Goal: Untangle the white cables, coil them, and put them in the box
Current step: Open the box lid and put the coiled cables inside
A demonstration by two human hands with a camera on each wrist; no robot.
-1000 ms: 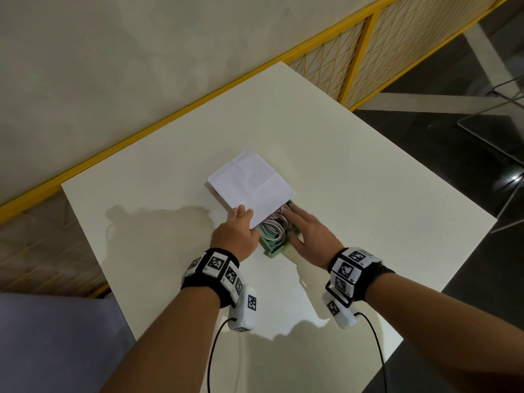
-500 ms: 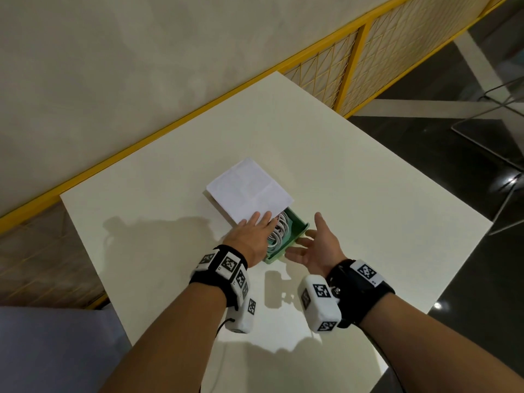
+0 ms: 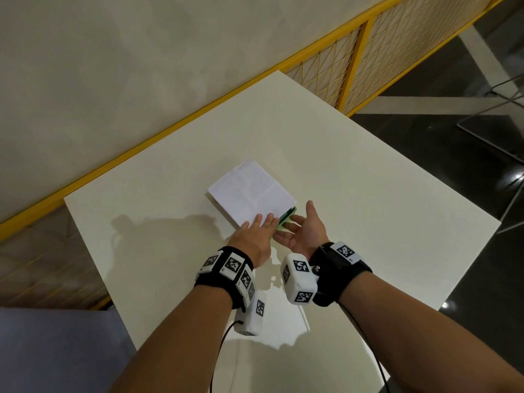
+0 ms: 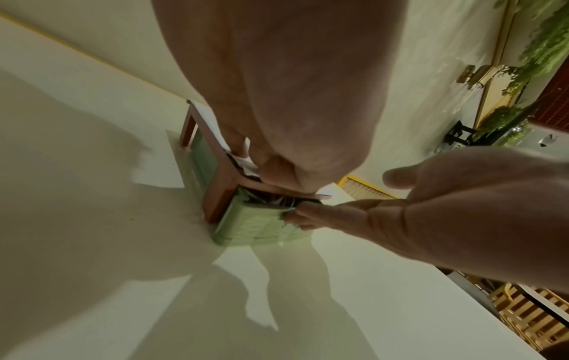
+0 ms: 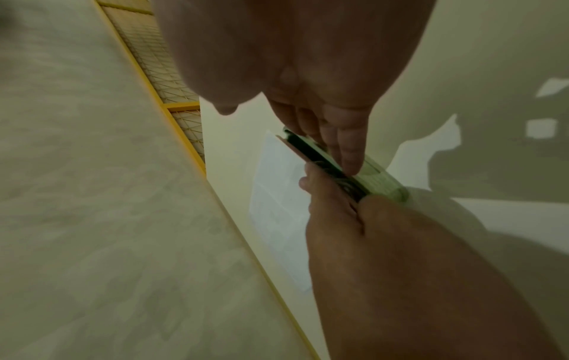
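Note:
A green box (image 3: 287,219) sits mid-table, almost wholly covered by its white lid (image 3: 249,191). My left hand (image 3: 256,234) lies flat on the near end of the lid, fingers straight. My right hand (image 3: 300,231) stands on edge, its straight fingers against the box's uncovered right end. In the left wrist view only a sliver of the coiled white cables (image 4: 268,198) shows under the lid edge inside the green box (image 4: 255,224). The right wrist view shows the box (image 5: 378,177) and the lid (image 5: 277,185) side on.
The white table (image 3: 368,222) ends in a yellow rail (image 3: 141,146) on the far left side. A yellow mesh fence (image 3: 397,46) stands beyond the far corner. A metal chair frame (image 3: 496,123) is on the dark floor to the right.
The lid has slid over the box, hiding most of the cables. My right hand left the box interior, turned on edge and came against the box end. My left hand flattened on the lid.

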